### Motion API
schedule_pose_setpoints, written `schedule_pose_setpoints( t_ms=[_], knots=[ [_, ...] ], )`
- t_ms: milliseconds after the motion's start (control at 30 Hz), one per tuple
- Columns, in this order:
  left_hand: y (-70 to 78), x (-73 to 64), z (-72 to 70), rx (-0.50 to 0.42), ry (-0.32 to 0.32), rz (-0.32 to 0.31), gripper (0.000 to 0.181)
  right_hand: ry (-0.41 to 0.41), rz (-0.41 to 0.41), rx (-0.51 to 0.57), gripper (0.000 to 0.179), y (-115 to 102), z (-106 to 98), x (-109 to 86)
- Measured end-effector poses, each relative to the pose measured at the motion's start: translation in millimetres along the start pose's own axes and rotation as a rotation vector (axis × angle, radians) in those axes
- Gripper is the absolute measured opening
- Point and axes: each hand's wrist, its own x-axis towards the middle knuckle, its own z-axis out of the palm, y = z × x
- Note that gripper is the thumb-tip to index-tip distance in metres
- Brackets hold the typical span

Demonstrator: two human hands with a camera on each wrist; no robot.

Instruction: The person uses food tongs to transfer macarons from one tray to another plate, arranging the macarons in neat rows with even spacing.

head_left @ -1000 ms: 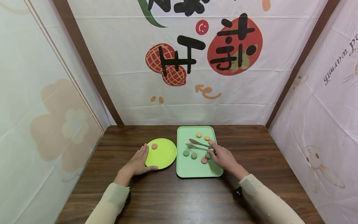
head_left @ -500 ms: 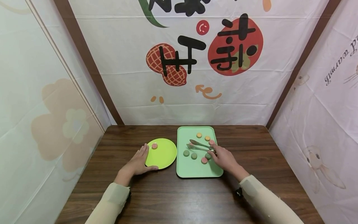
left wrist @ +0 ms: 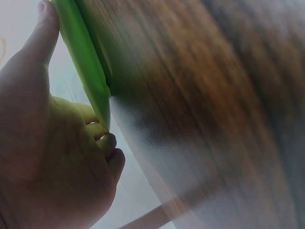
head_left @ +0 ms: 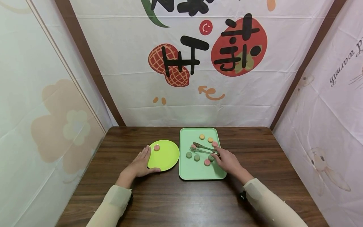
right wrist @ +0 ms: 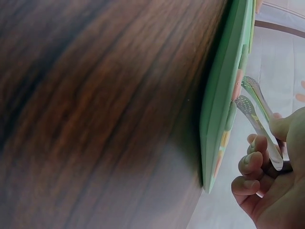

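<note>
In the head view my left hand point(head_left: 139, 164) rests at the left rim of a yellow-green plate point(head_left: 167, 159), thumb and fingers spread along its edge. One pink macaron point(head_left: 157, 147) sits on that plate near my fingertips. My right hand point(head_left: 227, 160) holds metal tongs point(head_left: 203, 151) over the mint-green tray point(head_left: 198, 173). The tongs' arms stand apart, their perforated tips around or just above a pink macaron point(head_left: 193, 146). In the right wrist view, the tongs point(right wrist: 259, 119) slant down toward the macarons, with thumb and fingers curled round them.
Several more macarons lie on the tray: yellow ones point(head_left: 202, 136) at the back, green ones point(head_left: 188, 155) in the middle, pink ones point(head_left: 207, 162) at the right. Plate and tray stand side by side on a dark wooden table point(head_left: 175, 201). Printed cloth walls point(head_left: 170, 113) enclose it.
The tongs' tips have shifted slightly right and toward me, and the pink macaron between them shows more. My left hand, the plate and the tray have stayed put.
</note>
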Motion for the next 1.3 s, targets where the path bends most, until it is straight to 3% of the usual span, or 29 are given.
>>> schedule_pose_setpoints(
  t_ms=[400,667,1300],
  knots=[
    [-0.4,0.2,0.5,0.007,-0.005,0.002,0.131,-0.018,0.019,0.015,0.033,1.9,-0.3,-1.9],
    [0.5,0.1,-0.8,-0.004,-0.002,0.0,0.13,-0.005,0.038,0.006,0.018,3.7,0.3,-2.1],
    [2.3,-0.6,-0.7,-0.001,-0.005,-0.007,0.13,0.007,0.015,0.023,0.023,3.5,-1.6,-3.2]
  ],
)
